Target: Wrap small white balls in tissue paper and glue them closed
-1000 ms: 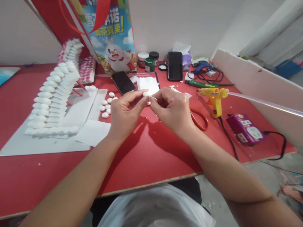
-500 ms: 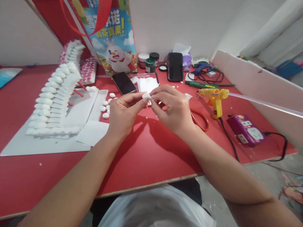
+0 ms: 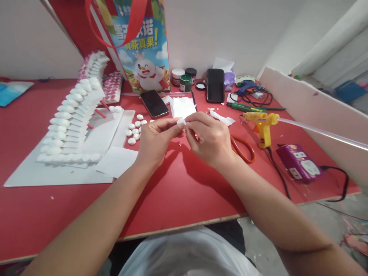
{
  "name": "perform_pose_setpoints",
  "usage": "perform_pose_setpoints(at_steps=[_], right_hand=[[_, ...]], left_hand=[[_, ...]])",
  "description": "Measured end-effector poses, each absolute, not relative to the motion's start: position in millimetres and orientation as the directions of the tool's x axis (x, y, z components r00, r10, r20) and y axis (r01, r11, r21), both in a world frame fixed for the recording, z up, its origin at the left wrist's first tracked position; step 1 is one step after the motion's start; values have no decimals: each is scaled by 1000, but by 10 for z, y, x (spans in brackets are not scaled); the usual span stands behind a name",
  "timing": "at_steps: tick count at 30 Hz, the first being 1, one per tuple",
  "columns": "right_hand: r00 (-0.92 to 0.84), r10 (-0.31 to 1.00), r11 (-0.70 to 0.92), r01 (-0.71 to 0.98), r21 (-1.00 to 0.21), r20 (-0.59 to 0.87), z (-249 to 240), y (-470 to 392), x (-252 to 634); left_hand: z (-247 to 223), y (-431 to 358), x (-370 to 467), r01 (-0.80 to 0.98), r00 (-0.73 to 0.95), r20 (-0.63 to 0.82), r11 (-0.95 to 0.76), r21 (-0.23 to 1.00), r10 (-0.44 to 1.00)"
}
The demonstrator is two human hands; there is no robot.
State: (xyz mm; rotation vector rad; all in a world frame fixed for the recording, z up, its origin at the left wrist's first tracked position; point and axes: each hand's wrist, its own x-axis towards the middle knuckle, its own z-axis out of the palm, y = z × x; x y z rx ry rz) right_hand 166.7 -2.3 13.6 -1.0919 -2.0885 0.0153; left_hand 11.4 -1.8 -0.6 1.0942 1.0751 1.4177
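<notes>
Between the fingertips of both hands is a small white piece (image 3: pixel 181 121), pinched above the middle of the red table (image 3: pixel 184 195). My left hand (image 3: pixel 156 142) is closed on its left side. From the right, my right hand (image 3: pixel 208 138) pinches its other side, fingers closed. Several small white rounded pieces (image 3: pixel 135 131) lie just left of my left hand. Behind the hands rests a stack of white paper (image 3: pixel 182 107). At the left stands a curved white structure (image 3: pixel 71 124) edged with white rounded pieces, on a white board (image 3: pixel 25 174).
A yellow glue gun (image 3: pixel 262 124), orange-handled tool (image 3: pixel 247 149) and purple power socket box (image 3: pixel 300 163) lie at the right. Behind are a phone (image 3: pixel 154 103), paint jars (image 3: pixel 185 82), a black case (image 3: pixel 215 85) and a colourful bag (image 3: pixel 146 57).
The view has shifted slightly, moving the table items a little right in the picture. Both hands have drawn closer around the white piece, which is now more covered by the fingers.
</notes>
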Motion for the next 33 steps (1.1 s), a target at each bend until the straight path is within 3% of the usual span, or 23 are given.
perform_pose_setpoints(at_steps=[4,22,33], right_hand=[[-392,720,639,697,-326,573,126,-2,1674],[-463,676,708,623,-332,573,196,38,1797],[-508,704,699,620,-358,496,175,66,1783]], left_hand=[[-12,-4,81,-159,-52,66,-74,985,996],[65,-12,-49,118,141,256,-273,955,956],[-17,41,-48,14,166,167,-172,985,972]])
